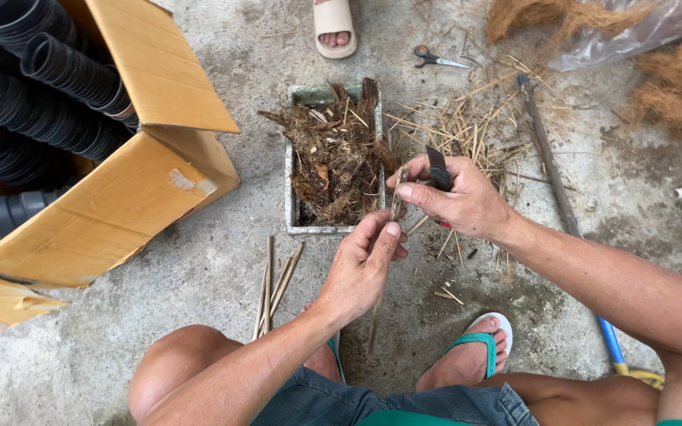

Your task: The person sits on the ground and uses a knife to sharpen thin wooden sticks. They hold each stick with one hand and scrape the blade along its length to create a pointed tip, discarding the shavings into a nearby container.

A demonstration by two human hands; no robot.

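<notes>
- Concrete floor (222,260) spreads under everything, grey and stained, littered with straw bits.
- Cardboard box (120,197) sits at the left, flaps open, packed with stacks of black plastic pots (33,102) lying on their sides.
- Coconut fibre (680,79) heaps up at top right, partly under a clear plastic bag (633,28).
- Rectangular grey planter (292,189) lies dead centre, stuffed with brown roots and dry plant debris.
- Long dark rod (546,150) runs diagonally past the right arm, through a scatter of cut straw (459,126).
- Right hand (463,201) is closed round a dark-handled cutting tool (437,170), just beside the planter's right edge; whether its blades are open or closed, I cannot tell.
- Left hand (361,264) comes up from below, thumb and fingers pinching a thin stick (396,197) that stands upright between the two hands, at the planter's near right corner.
- Bundle of split sticks (274,284) lies on the floor near the left wrist.
- Green flip-flop (479,343) shows on the person's own foot; another person's beige sandal (335,28) is at the top edge.
- Small scissors (436,57) rest near that sandal.
</notes>
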